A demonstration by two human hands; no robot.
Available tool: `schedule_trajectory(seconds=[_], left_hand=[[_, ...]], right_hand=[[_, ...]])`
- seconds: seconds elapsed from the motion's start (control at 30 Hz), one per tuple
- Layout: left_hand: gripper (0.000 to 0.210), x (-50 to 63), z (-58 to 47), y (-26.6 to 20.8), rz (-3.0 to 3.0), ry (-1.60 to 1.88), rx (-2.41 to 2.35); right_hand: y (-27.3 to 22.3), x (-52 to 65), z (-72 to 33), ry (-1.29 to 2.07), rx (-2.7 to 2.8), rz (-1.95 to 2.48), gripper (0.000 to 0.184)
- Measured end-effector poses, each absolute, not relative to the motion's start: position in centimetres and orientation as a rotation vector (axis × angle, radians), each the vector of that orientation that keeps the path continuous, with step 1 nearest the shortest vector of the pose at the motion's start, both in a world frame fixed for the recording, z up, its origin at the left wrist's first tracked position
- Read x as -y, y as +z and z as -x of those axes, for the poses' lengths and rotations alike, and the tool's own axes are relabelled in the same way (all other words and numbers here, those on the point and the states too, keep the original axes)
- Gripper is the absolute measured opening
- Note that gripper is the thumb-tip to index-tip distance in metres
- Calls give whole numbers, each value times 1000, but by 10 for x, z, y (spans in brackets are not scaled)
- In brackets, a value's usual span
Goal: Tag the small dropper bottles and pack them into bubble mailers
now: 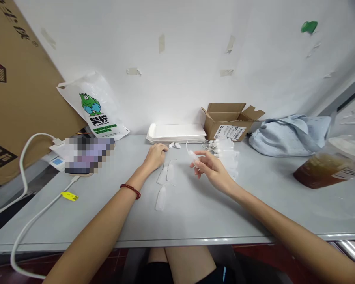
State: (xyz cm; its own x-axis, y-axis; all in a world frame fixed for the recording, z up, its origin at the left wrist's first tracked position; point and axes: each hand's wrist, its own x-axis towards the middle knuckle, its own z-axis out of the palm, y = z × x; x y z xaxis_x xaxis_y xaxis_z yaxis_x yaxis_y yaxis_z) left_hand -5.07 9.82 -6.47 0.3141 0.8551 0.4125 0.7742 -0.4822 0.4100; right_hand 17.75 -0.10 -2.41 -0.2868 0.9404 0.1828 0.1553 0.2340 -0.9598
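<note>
Pinching one slip in my right hand, I've three slips left of the big pile; my left hand, can't tell.

Wall: white, stuck tape scraps | table: grey, smooth | floor: dark red

Table: the phone sits left, before the carrier bag; the stack of packets lies rear centre, with the carton to its right, then the cloth bag, then the cup nearer the front. Small parts lie before the stack, just right of the person's left hand. Loose pieces lie between that and the right hand, a pile behind the latter.
</note>
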Motion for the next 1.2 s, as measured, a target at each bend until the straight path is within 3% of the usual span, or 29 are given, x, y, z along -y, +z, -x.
schedule_trajectory(seconds=[0.3, 0.47, 0.6, 0.77, 1.2], left_hand=[[56, -94, 41, -64, -2401, 885, -1429], [45, -87, 37, -51, -2296, 960, -1444], [20, -65, 28, -29, -1844, 1123, -1176], [19, -41, 15, -14, -1458, 1056, -887], [20, -29, 14, -4, -1540, 1056, -847]], right_hand=[[-15, 2, -176, 1372, 1419, 1009, 35], [-11, 1, -181, 1524, 1262, 952, 34], [-7, 1, -183, 1636, 1215, 911, 30], [-10, 1, -184, 1723, 1213, 857, 27], [-12, 0, -184, 1750, 1269, 898, 27]])
